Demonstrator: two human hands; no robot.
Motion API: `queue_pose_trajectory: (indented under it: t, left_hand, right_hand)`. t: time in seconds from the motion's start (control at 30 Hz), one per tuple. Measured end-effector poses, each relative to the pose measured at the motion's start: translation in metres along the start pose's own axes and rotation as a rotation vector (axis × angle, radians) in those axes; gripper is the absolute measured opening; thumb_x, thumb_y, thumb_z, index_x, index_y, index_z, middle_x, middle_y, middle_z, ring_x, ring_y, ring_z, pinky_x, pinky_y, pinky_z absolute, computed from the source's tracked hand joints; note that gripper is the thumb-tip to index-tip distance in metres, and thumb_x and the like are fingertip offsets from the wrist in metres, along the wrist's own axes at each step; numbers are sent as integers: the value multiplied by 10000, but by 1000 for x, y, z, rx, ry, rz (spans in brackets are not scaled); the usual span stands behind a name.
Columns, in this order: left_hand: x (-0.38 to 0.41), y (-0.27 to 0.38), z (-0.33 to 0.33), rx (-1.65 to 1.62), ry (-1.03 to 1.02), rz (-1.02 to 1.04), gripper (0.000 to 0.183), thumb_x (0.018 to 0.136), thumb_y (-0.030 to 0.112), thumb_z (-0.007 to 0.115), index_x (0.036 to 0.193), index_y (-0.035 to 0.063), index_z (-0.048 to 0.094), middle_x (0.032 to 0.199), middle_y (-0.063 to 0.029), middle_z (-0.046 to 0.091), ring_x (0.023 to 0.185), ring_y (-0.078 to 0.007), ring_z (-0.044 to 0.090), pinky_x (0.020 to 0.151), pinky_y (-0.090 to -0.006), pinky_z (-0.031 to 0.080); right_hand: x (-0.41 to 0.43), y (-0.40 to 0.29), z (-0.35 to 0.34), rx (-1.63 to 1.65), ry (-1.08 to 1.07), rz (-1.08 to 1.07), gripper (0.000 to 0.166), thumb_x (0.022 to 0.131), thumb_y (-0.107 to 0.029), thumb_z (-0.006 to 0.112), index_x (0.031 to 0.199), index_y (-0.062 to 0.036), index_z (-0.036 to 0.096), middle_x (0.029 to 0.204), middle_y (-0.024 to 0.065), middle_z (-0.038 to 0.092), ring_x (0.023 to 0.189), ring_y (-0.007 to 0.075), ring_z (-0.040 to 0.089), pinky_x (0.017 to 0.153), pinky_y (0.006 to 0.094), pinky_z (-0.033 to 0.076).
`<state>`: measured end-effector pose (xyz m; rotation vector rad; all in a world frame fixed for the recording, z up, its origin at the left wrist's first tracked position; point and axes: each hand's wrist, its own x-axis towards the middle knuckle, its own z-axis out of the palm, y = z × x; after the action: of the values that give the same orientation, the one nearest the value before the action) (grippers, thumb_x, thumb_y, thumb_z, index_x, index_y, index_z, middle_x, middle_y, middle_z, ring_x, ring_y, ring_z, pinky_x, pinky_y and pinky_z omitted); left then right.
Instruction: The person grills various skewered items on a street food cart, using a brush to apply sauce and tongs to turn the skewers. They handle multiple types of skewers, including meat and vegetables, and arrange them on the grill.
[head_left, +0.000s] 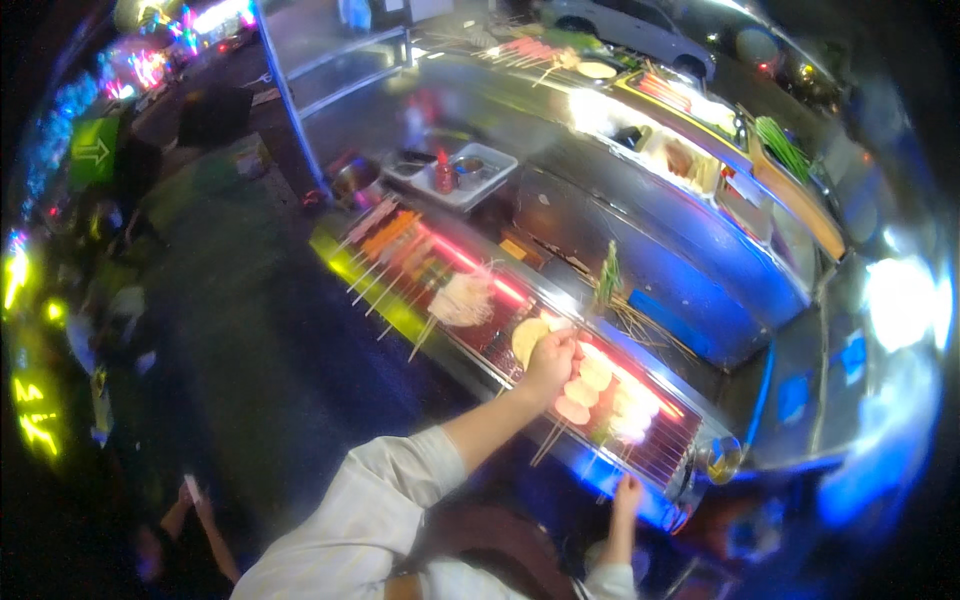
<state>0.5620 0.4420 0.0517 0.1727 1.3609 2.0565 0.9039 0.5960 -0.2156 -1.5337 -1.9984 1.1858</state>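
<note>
My left hand (553, 360) is over the middle of a long electric grill (487, 356) with glowing red heating bars. Its fingers are bent together; whether they pinch anything is hidden. Beside it on the rack are a round yellow flat piece (529, 339) and skewered pink round slices (581, 391). At the grill's near edge, my right hand (628, 491) grips the stick end of a skewer whose pale food (628, 420) is washed out by glare. Enoki mushroom skewers (461, 298) lie further left, past them orange skewers (390, 234).
A white tray (491, 187) with a red squeeze bottle (444, 172) stands beyond the grill's far end. A metal pot (721, 459) sits at the right end. Loose sticks (652, 322) lie behind the grill. At lower left, another person's hands (191, 495) hold something pale.
</note>
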Motion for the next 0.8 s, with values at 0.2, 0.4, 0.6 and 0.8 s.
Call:
queue_pose_trajectory:
  t: [0.2,0.4,0.6,0.8]
  left_hand:
    - [137,85,-126,287,64,385,177,906,81,441,950,16,599,664,25,502,550,-57,436,474,-208,341]
    - [277,250,-244,716,191,690,170,871,158,538,818,31,638,714,-49,620,675,-145,567,638,-295,443]
    - [407,326,-308,449,65,199,161,870,111,484,767,54,595,648,-18,529,546,-137,494,505,-280,385]
    - [569,320,-457,370,122,-122,147,899,125,441,832,89,566,578,-2,438,498,-148,461,424,-270,412]
  right_hand:
    - [-58,-71,-29,-109,244,68,200,838,-131,531,828,53,608,629,99,589,525,156,543,504,308,453]
    - [-122,-11,11,255,314,394,115,865,-104,513,759,-59,516,565,35,496,412,135,459,346,271,370]
    - [-271,-118,126,285,468,686,107,862,-106,521,770,-53,526,579,38,509,434,136,474,368,271,386]
    - [-315,-165,185,284,392,650,100,859,-108,529,781,-48,536,594,42,521,456,138,489,391,271,402]
